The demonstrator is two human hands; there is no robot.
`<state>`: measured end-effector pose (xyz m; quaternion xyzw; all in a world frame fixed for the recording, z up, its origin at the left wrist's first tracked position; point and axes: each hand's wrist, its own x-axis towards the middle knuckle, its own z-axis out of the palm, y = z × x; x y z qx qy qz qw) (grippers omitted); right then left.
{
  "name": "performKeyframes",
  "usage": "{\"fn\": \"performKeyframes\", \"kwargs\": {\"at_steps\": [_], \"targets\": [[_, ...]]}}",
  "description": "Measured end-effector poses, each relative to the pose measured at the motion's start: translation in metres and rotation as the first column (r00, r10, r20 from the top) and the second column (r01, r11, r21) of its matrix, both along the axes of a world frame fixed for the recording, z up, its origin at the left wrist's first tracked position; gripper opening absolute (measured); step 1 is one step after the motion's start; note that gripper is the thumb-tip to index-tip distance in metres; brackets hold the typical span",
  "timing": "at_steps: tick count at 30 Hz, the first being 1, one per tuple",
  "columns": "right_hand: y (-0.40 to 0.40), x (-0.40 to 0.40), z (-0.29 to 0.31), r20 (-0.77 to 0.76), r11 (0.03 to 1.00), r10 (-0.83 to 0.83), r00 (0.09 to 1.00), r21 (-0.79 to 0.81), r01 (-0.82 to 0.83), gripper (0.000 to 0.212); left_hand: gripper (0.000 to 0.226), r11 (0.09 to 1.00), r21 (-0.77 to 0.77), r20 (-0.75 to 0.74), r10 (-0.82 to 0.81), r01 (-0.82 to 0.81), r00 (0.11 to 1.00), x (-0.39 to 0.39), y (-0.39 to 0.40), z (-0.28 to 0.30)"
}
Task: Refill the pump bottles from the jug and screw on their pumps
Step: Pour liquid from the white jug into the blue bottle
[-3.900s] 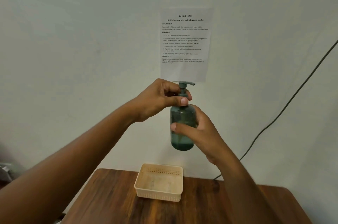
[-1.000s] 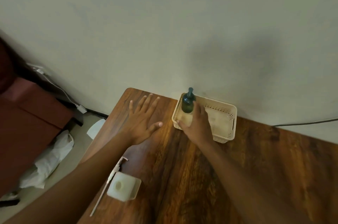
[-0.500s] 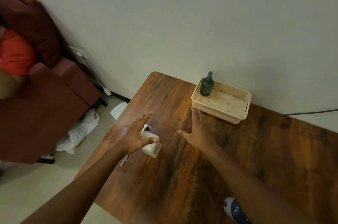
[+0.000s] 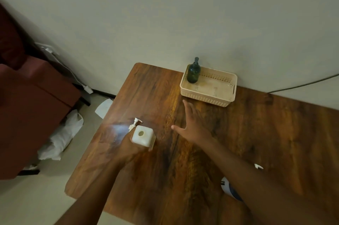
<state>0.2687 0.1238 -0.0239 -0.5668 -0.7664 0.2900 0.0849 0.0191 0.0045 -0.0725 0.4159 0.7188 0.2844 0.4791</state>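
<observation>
A white square bottle (image 4: 143, 135) with an open round mouth and no pump is gripped by my left hand (image 4: 129, 148), near the table's left side. Its white pump (image 4: 134, 123) lies on the table just behind the bottle. My right hand (image 4: 192, 123) hovers open, fingers spread, over the middle of the table, holding nothing. A dark green pump bottle (image 4: 193, 71) with its pump on stands upright in the left corner of the beige basket (image 4: 227, 85) at the table's back. A white and blue jug (image 4: 230, 189) peeks out under my right forearm at the front.
The wooden table (image 4: 275, 142) stands against a pale wall. A dark red chair (image 4: 33, 96) and white crumpled bags (image 4: 62, 136) are on the floor to the left. A black cable (image 4: 302, 84) runs along the wall at right.
The green bottle was set in the basket and my right hand drew back from it. My left hand closed around the white bottle and lifted or tilted it.
</observation>
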Motion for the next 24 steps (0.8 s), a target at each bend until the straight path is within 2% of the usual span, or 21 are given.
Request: {"fn": "performKeyframes", "kwargs": {"at_steps": [2,4,6,11,14,24], "targets": [[0.0,0.009,0.006,-0.006,1.0,-0.026,1.0,-0.017,0.026,0.112,0.069,1.0,0.013,0.008,-0.004,0.004,1.0,-0.001,0.002,-0.002],[-0.002,0.021,0.013,-0.011,0.999,-0.05,0.999,-0.015,0.05,0.11,0.053,0.99,0.118,0.047,-0.077,0.071,0.996,0.004,0.002,0.001],[-0.004,0.037,0.018,-0.009,0.997,-0.074,0.997,-0.001,0.074,0.108,0.047,0.963,0.224,0.048,-0.165,0.15,0.985,0.012,0.004,0.004],[-0.009,0.088,0.03,-0.105,0.993,-0.12,0.987,-0.016,0.119,0.103,0.059,0.956,0.195,0.113,-0.246,0.221,0.963,0.048,0.021,0.016],[-0.018,0.122,0.033,-0.159,0.986,-0.167,0.973,-0.031,0.164,0.103,0.059,0.931,0.228,0.085,-0.31,0.285,0.947,0.077,0.031,0.02],[-0.083,0.218,0.009,-0.208,0.92,-0.378,0.902,-0.191,0.341,0.105,0.063,0.889,0.264,0.081,-0.407,0.375,0.91,0.17,0.036,0.036]]}}
